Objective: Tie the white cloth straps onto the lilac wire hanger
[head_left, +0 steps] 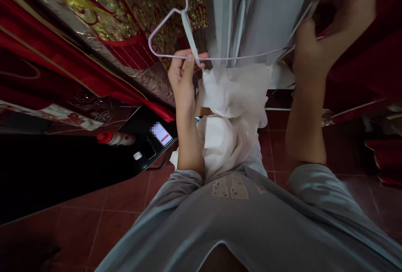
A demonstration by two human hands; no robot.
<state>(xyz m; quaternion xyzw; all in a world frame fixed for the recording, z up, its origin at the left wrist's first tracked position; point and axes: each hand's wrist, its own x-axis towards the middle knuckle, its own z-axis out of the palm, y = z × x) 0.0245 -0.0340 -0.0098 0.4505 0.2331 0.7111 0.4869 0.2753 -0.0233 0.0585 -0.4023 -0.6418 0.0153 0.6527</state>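
On my feed, the pink wire hanger (245, 57) lies crosswise ahead, its long lower bar spanning left to right between both hands. The white garment (235, 90) hangs just below that bar, nearer my left hand (184, 71), which pinches the bar beside the left strap (189, 33). My right hand (339, 27), higher and out at the hanger's other end, appears to grip the right strap (300, 21), which slants up and outward from the garment; blur hides its exact fingertip contact.
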